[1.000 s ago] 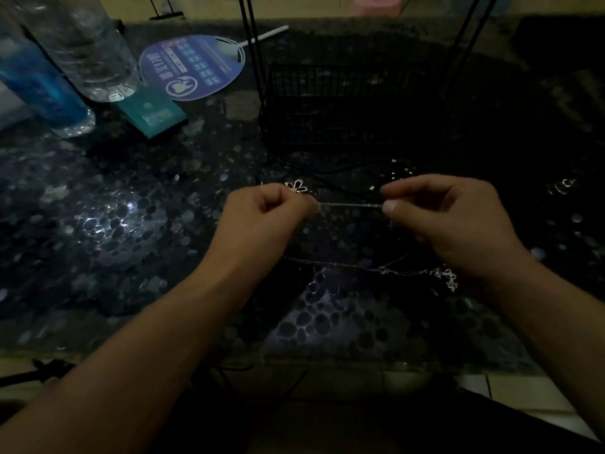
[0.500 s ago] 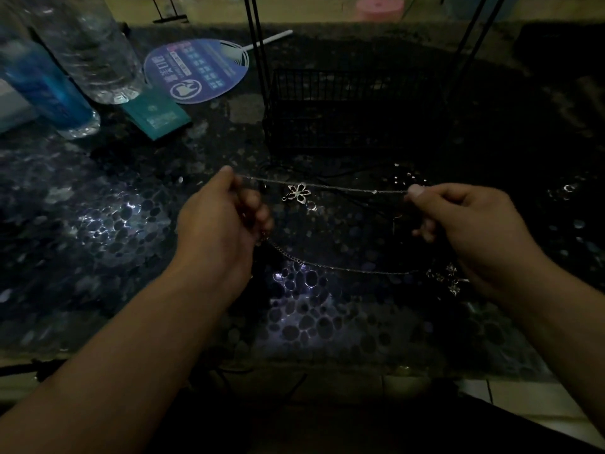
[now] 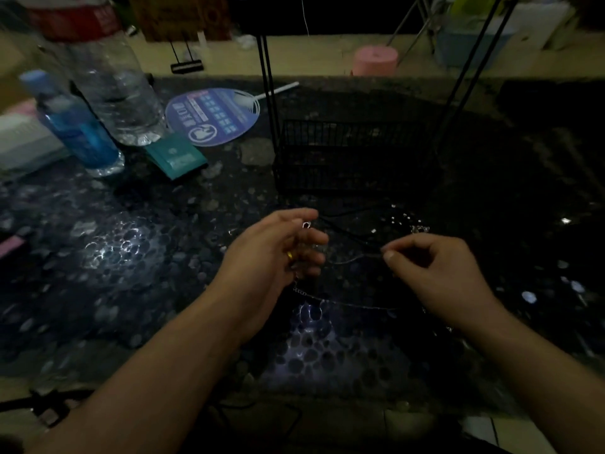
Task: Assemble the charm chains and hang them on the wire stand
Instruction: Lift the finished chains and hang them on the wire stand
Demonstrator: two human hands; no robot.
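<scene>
1. While the light is dim, both hands are working just above the tabletop, in front of the wire stand.
2. The right hand is pinching one end of a thin chain between thumb and forefinger, the other fingers curled under.
3. The left hand is lying with fingers loosely bent; a small silver ring or charm is showing at its fingertips, and the chain's other end is running into its fingers. Whether it is actually gripping cannot be told.
4. The held chain is sagging, its long axis running left to right between the two hands.
5. A second chain is lying flat on the tabletop nearer the body, also left to right, partly under the right wrist.
6. Key relation: the stand is sitting directly beyond the hands, its basket near and its two upright rod pairs rising out of view. Both hands are about equally near; judged, the chain needs lifting forward and upward.
7. Judged stage: assembly still in hand, nothing visibly hanging yet.
</scene>
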